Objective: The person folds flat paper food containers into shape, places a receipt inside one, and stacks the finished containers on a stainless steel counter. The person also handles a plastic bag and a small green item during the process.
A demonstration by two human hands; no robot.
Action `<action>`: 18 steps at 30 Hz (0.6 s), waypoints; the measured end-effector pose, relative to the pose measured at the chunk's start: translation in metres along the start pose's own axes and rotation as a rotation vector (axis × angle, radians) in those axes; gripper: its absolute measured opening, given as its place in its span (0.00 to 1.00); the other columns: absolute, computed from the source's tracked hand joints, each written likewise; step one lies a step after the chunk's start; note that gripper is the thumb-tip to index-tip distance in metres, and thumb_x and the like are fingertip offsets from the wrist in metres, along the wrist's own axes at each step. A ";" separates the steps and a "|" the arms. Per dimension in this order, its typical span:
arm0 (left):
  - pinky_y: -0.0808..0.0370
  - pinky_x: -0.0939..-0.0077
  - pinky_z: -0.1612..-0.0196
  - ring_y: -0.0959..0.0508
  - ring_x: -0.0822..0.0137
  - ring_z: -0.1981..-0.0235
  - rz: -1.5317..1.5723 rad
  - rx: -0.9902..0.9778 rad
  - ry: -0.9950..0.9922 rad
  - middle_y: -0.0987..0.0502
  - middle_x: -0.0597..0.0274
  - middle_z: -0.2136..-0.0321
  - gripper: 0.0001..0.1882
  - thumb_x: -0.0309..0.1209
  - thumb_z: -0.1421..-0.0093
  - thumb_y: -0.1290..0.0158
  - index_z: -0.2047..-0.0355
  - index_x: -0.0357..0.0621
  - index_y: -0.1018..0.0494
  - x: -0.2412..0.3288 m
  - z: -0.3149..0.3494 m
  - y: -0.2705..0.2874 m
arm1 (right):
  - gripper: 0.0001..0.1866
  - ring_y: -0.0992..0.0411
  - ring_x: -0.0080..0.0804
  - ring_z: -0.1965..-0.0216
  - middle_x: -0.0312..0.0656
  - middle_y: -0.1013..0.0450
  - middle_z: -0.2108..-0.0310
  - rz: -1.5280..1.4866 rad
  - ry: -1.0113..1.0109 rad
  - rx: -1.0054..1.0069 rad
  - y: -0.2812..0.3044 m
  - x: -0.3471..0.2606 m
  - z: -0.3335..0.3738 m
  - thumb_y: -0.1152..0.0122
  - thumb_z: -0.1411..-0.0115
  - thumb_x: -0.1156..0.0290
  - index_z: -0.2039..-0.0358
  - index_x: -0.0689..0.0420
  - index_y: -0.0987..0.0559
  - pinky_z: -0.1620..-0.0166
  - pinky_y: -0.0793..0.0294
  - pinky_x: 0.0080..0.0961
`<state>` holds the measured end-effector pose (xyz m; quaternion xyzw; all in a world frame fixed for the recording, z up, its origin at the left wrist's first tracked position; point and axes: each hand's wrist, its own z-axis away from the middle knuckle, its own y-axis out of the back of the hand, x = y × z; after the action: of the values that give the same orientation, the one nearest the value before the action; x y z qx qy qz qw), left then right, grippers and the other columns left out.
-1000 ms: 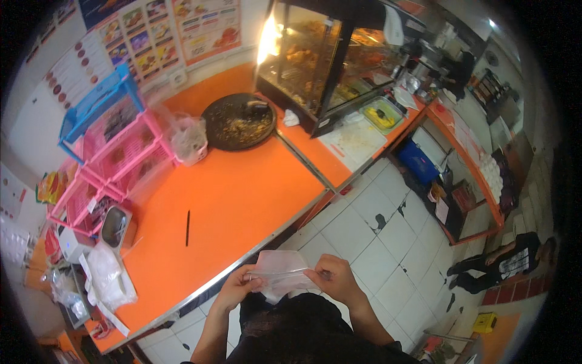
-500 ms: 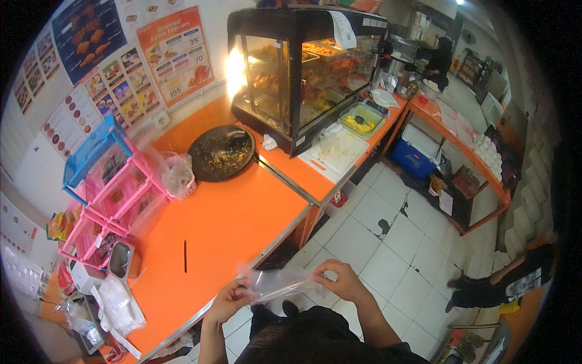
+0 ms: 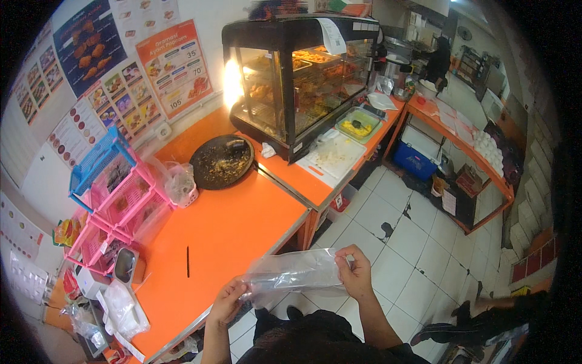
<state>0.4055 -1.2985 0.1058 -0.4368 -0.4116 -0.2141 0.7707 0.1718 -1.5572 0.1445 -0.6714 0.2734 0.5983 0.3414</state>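
Observation:
A clear plastic bag [image 3: 297, 271] is stretched sideways between my hands, over the near edge of the orange table [image 3: 224, 230]. My left hand [image 3: 228, 298] pinches its left end between thumb and fingers. At the other end, my right hand [image 3: 354, 272] grips the bag's right edge, thumb toward me. The bag looks flat and see-through, with nothing visible inside. On the table beyond lies a thin dark stick-like mark or object [image 3: 188, 262]. Farther back sits a wide dark stone mortar [image 3: 212, 176] with brown crumbs in it.
Stacked pink and blue baskets [image 3: 115, 197], a metal container [image 3: 127, 265] and white plastic bags [image 3: 118, 306] line the left side. A heated glass display case [image 3: 267, 91] holds fried food. Another person [image 3: 491, 318] is at lower right, another [image 3: 438, 64] far back. A blue cooler [image 3: 415, 159] stands below a side table.
My right hand has moved up and right, spreading the bag wider and flatter. My left hand has shifted slightly left. The person at lower right has moved.

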 end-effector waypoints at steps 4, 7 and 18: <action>0.22 0.70 0.54 0.19 0.67 0.58 -0.155 -0.046 0.000 0.19 0.58 0.57 0.22 0.25 0.38 0.40 0.44 0.39 0.31 -0.003 0.001 -0.021 | 0.03 0.31 0.18 0.75 0.37 0.30 0.64 -0.026 -0.194 0.013 0.001 -0.003 0.006 0.43 0.34 0.77 0.61 0.60 0.24 0.74 0.32 0.18; 0.21 0.72 0.55 0.18 0.67 0.59 -0.257 -0.018 0.092 0.18 0.57 0.59 0.23 0.23 0.39 0.41 0.44 0.38 0.31 0.000 0.002 -0.026 | 0.03 0.29 0.22 0.67 0.39 0.29 0.64 0.146 0.109 0.072 0.002 -0.002 0.006 0.42 0.34 0.77 0.61 0.61 0.24 0.68 0.29 0.20; 0.21 0.76 0.58 0.19 0.69 0.61 -0.118 0.173 -0.062 0.19 0.58 0.61 0.22 0.18 0.42 0.40 0.48 0.41 0.31 -0.053 -0.019 -0.012 | 0.11 0.27 0.41 0.60 0.47 0.27 0.60 0.927 0.443 0.127 0.008 0.018 0.003 0.33 0.42 0.73 0.59 0.58 0.21 0.54 0.28 0.32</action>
<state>0.3757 -1.3221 0.0630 -0.3502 -0.4771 -0.2090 0.7784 0.1661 -1.5588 0.1259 -0.5683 0.6437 0.5123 0.0145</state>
